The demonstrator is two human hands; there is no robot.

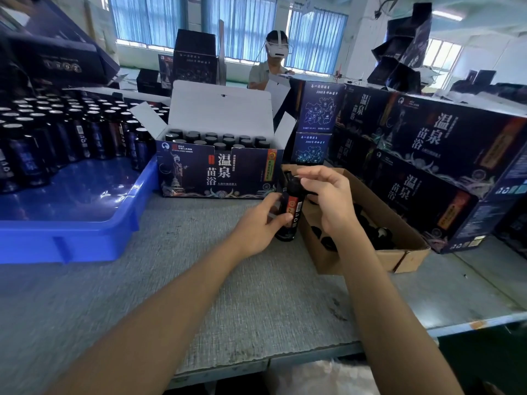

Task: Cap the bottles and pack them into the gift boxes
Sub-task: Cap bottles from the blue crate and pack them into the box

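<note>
Black bottle (291, 208) is being capped — left hand (256, 228) is gripping its body, right hand (328, 195) is pinching the cap (288, 176). Next is probably calling for a firm twist, then the gift box (216, 172).

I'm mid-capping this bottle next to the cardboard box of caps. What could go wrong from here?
1. The right hand covers the bottle top, so a crooked cap might go unnoticed and leak.
2. The left hand grips only the bottle's lower part, right beside the cap box; twisting hard could make it slip.
3. The gift box already holds rows of capped bottles; setting this one in might bump a neighbour.
</note>
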